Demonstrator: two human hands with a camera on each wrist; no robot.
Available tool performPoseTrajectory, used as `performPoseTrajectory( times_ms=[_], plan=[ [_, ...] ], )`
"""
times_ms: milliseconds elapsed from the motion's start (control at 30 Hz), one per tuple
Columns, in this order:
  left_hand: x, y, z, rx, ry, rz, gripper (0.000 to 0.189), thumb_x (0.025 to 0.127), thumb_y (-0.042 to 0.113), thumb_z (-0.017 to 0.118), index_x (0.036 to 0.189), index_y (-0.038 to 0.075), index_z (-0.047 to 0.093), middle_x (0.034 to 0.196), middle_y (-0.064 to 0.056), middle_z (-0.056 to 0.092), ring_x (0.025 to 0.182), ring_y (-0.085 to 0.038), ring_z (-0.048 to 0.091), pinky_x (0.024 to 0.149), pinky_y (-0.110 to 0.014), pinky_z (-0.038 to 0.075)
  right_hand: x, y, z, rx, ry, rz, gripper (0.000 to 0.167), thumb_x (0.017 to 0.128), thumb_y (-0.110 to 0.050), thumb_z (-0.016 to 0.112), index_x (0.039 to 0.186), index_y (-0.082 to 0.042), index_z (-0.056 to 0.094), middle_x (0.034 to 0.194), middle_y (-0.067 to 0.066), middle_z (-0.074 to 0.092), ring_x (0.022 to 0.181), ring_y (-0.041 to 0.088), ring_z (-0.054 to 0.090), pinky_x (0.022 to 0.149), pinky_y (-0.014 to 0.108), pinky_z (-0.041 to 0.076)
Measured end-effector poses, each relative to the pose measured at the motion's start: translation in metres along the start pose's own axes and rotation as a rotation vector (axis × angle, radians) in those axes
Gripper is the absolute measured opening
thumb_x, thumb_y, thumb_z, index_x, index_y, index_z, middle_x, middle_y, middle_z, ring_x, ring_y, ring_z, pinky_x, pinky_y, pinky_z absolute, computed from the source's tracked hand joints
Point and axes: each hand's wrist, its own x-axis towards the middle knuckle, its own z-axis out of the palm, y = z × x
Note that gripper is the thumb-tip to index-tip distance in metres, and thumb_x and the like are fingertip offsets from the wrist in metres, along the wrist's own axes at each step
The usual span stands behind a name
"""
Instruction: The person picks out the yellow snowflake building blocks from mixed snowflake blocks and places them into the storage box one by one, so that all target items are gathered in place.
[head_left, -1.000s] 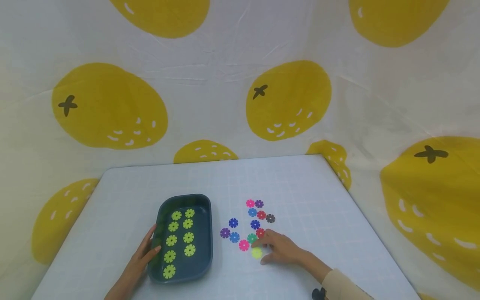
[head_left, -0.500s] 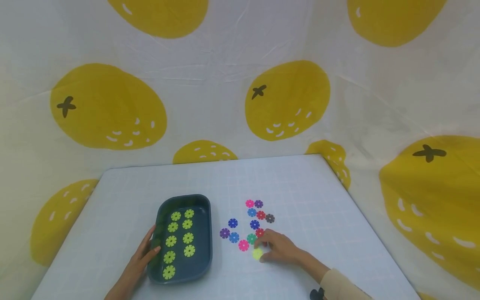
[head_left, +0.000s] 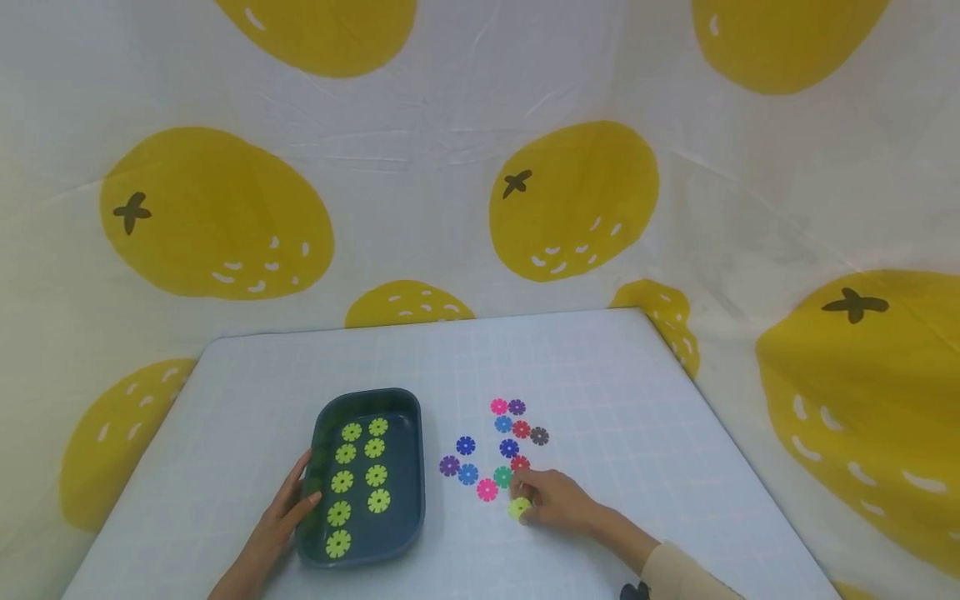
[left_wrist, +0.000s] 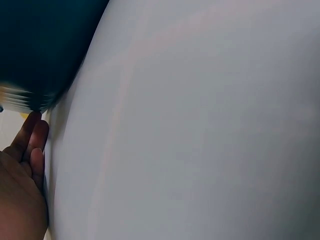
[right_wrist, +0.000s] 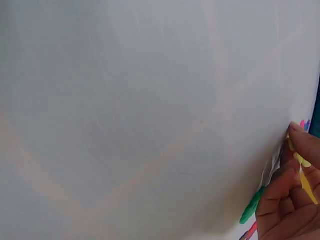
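Note:
My right hand point(head_left: 561, 502) pinches a yellow-green notched building disc point(head_left: 518, 507) between thumb and fingers, close over the table. In the right wrist view, a piece of yellow point(right_wrist: 307, 186) shows between the fingers, with a green disc point(right_wrist: 251, 206) below them. A dark teal tray point(head_left: 411, 533) stands to the left, holding several yellow-green discs point(head_left: 342, 482) in two columns. My left hand point(head_left: 281, 508) holds the tray's left side, thumb over the rim and fingers along the outer wall. The left wrist view shows its fingertips against the tray's underside edge.
Several loose discs lie right of the tray, among them a pink disc point(head_left: 487, 490), a purple disc point(head_left: 449, 466) and a grey disc point(head_left: 539, 436). A white cloth point(head_left: 600, 375) covers the table. Behind hangs a lemon-print curtain point(head_left: 420, 208).
The right thumb and fingers have closed on the yellow-green disc, which has tilted up and shifted slightly right. The left hand and tray stay where they were.

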Motion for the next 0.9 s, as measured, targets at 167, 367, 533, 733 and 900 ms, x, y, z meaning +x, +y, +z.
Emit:
performPoseTrajectory(
  times_ms=[167,367,533,733,900],
  plan=[
    [-0.001,0.000,-0.001,-0.006,-0.005,-0.011,0.087,0.097,0.054,0.053,0.159,0.035,-0.005,0.166,-0.009,-0.014,0.148,-0.052,-0.007,0.110,-0.077,0.003,-0.002,0.001,0.001,0.054,-0.006,-0.016,0.016,0.085,-0.012,0.074,0.100,-0.019,0.073,0.084,-0.013,0.064,0.073,0.001,0.052,0.068,0.019,0.048],
    [0.000,-0.002,-0.001,-0.018,-0.013,-0.020,0.087,0.097,0.055,0.053,0.158,0.039,-0.006,0.166,-0.008,-0.016,0.148,-0.052,-0.009,0.111,-0.076,0.002,-0.003,0.001,0.002,0.264,-0.010,0.085,0.012,0.088,-0.015,0.072,0.100,-0.015,0.075,0.090,-0.007,0.070,0.077,0.007,0.065,0.069,0.021,0.056],
    [0.001,-0.003,-0.001,-0.011,-0.016,0.004,0.086,0.098,0.053,0.052,0.159,0.036,-0.007,0.166,-0.008,-0.016,0.148,-0.052,-0.008,0.112,-0.075,0.003,-0.001,-0.004,-0.003,0.450,0.001,0.184,0.015,0.088,-0.014,0.074,0.101,-0.008,0.076,0.082,0.001,0.073,0.070,0.018,0.071,0.065,0.026,0.059],
    [0.000,-0.002,-0.001,-0.003,-0.013,0.001,0.086,0.098,0.054,0.052,0.159,0.037,-0.006,0.166,-0.009,-0.015,0.148,-0.052,-0.008,0.112,-0.076,0.003,0.001,-0.010,-0.007,0.565,0.014,0.306,0.014,0.087,-0.014,0.075,0.098,-0.005,0.076,0.082,0.005,0.075,0.073,0.020,0.074,0.068,0.026,0.060],
    [0.000,-0.001,-0.001,0.017,-0.009,0.005,0.086,0.098,0.055,0.051,0.158,0.037,-0.007,0.166,-0.008,-0.014,0.148,-0.052,-0.007,0.111,-0.076,0.004,0.002,-0.013,-0.010,0.657,-0.005,0.379,0.017,0.087,-0.016,0.076,0.098,-0.003,0.075,0.086,0.008,0.076,0.080,0.022,0.076,0.071,0.024,0.059]
  ],
)
